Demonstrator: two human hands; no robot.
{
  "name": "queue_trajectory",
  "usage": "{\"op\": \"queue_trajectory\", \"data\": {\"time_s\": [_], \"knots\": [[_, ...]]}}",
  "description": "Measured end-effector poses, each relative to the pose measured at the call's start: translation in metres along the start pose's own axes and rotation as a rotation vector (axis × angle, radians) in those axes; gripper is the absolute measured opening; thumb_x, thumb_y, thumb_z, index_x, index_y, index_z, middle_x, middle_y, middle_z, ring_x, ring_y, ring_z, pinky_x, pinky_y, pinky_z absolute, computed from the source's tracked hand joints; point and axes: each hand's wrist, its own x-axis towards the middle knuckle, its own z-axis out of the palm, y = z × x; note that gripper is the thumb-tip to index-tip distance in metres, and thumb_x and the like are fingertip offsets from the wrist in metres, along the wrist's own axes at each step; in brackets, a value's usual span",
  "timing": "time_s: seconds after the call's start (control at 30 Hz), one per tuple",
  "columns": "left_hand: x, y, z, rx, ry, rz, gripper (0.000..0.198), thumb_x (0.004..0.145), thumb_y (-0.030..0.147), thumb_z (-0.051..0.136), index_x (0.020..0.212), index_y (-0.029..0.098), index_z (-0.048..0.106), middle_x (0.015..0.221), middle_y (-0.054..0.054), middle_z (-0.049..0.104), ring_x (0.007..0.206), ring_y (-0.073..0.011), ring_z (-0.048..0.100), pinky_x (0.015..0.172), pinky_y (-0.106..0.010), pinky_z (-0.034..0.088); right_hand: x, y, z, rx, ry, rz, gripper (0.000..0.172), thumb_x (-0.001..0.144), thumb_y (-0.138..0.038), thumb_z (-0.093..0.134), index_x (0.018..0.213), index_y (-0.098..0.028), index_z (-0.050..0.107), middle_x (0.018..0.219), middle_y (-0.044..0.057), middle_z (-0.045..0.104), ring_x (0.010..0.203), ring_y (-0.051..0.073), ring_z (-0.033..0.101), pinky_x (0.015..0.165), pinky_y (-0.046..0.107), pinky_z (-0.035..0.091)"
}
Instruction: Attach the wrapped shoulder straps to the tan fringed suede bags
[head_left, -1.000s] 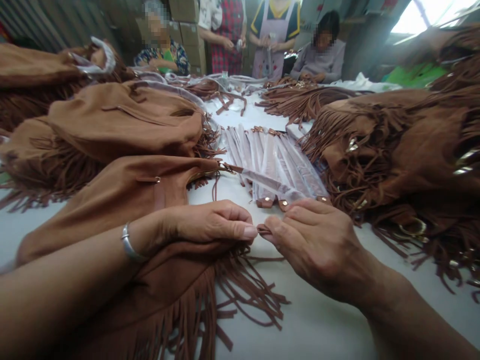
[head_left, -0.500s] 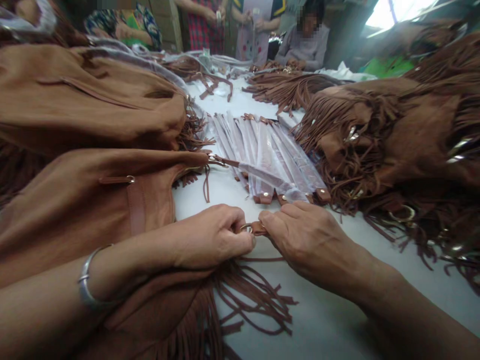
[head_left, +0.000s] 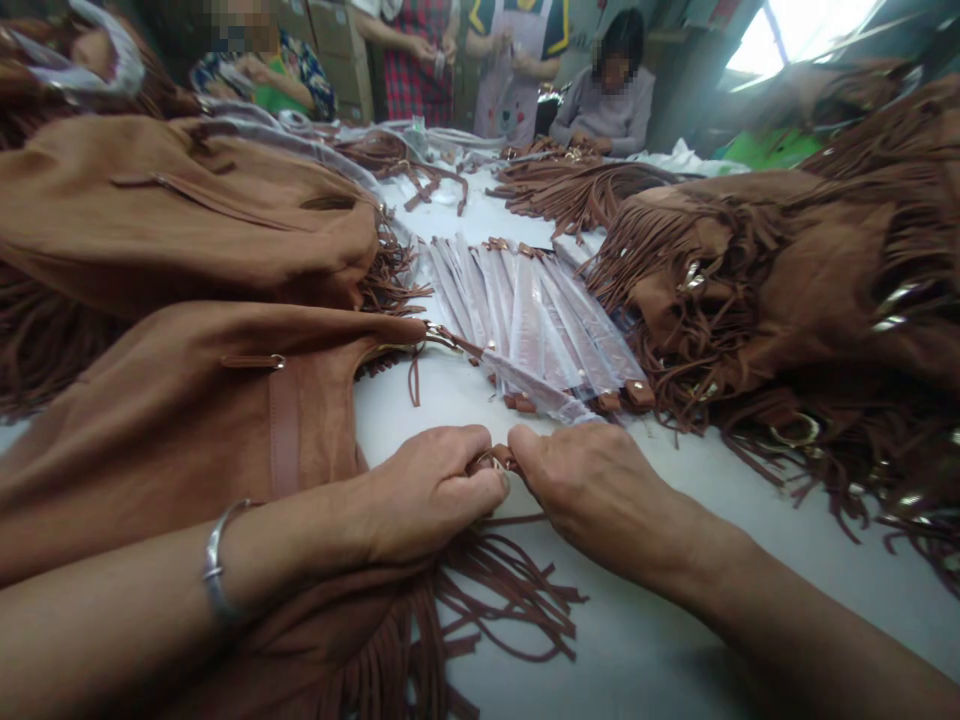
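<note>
A brown fringed handbag (head_left: pixel 195 430) lies on the white table in front of me. My left hand (head_left: pixel 435 487) is closed around a gold metal ring (head_left: pixel 495 460) at the bag's near side. Close beside it, my right hand (head_left: pixel 592 480) pinches the brown end of the bag strap (head_left: pixel 536 385), which is wrapped in clear plastic. The strap's far end joins the bag at a metal clasp (head_left: pixel 441 334). Fingers hide most of the point where strap end and ring meet. Brown fringe (head_left: pixel 517 590) spreads below my hands.
Several plastic-wrapped straps (head_left: pixel 517 310) lie in a row beyond my hands. Another brown bag (head_left: pixel 247 220) rests at the left. A heap of fringed bags (head_left: pixel 810 260) fills the right side. Co-workers, one in a checked apron (head_left: pixel 420 60), are at the far end.
Both hands have come slightly closer together, and less of the brown strap end shows between them. The view has tilted up a little.
</note>
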Motion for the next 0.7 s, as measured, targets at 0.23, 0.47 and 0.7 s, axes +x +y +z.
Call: {"op": "queue_trajectory", "data": {"time_s": [0.23,0.47,0.7], "knots": [[-0.004,0.009,-0.001,0.1,0.023,-0.019,0.013,0.07,0.031,0.04,0.069,0.018,0.042,0.066,0.001,0.046,0.061,-0.0138,0.041,0.055,-0.025,0.03,0.005,0.013,0.014,0.096,0.179,-0.116,0.008,0.085,-0.013,0.044,0.084,-0.014,0.052,0.058,0.001,0.058,0.052,0.015,0.047,0.051,0.028,0.02],[0.003,0.006,0.001,0.166,-0.063,-0.098,0.018,0.069,0.034,0.042,0.061,0.019,0.046,0.052,0.003,0.039,0.049,-0.012,0.037,0.048,-0.026,0.025,0.001,0.014,0.004,-0.104,0.491,-0.236,0.015,0.087,-0.011,0.043,0.089,-0.011,0.058,0.057,0.002,0.053,0.056,0.017,0.045,0.058,0.031,0.026],[0.0,0.009,0.017,0.383,0.077,-0.103,0.01,0.062,0.027,0.041,0.058,0.02,0.047,0.054,-0.002,0.05,0.052,-0.0173,0.045,0.049,-0.028,0.023,0.0,0.002,0.003,-0.021,0.06,-0.02,0.011,0.077,-0.007,0.048,0.074,-0.016,0.052,0.05,0.001,0.055,0.043,0.017,0.048,0.047,0.029,0.014]]}}
